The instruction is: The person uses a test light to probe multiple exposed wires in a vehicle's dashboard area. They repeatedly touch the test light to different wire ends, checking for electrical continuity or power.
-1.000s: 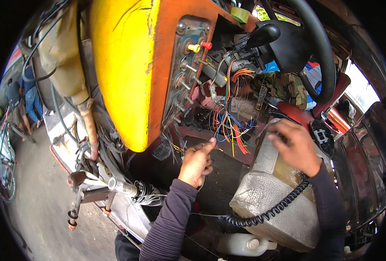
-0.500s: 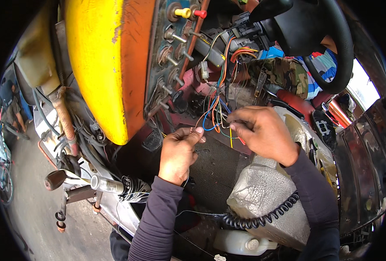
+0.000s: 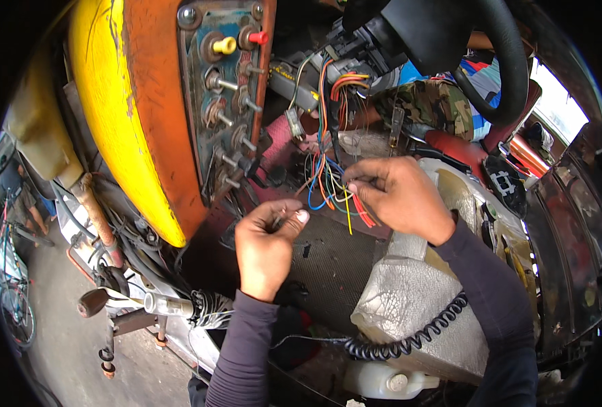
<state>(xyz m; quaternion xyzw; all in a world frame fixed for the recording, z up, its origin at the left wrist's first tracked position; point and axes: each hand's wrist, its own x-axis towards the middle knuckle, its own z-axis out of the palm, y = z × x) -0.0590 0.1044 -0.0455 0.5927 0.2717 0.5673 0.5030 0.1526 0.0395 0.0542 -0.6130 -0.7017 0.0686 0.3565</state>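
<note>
Loose multicoloured wires (image 3: 325, 178) hang in a bunch below the steering column, their ends spread apart. My right hand (image 3: 406, 200) is closed on the bunch from the right, thumb and forefinger pinching wires near their lower ends. Yellow and red wire ends (image 3: 363, 211) stick out below its fingertips. My left hand (image 3: 266, 244) is to the left of the bunch, its fingers curled and thumb drawn toward the forefinger. Whatever lies in that pinch, if anything, is too small to make out. A brown wire (image 3: 303, 188) ends close above its fingertips.
A panel of toggle switches (image 3: 223, 102) sits beside a yellow and orange cowl (image 3: 111, 102) on the left. The black steering wheel (image 3: 514, 68) is at upper right. Below are a cracked silver cover (image 3: 399, 292), a coiled black cord (image 3: 409, 346) and a white plastic bottle (image 3: 389, 381).
The view has shifted, so the switch panel appears further left. My left hand has drawn a little away from the wire bunch, while my right hand keeps its pinch on the wires.
</note>
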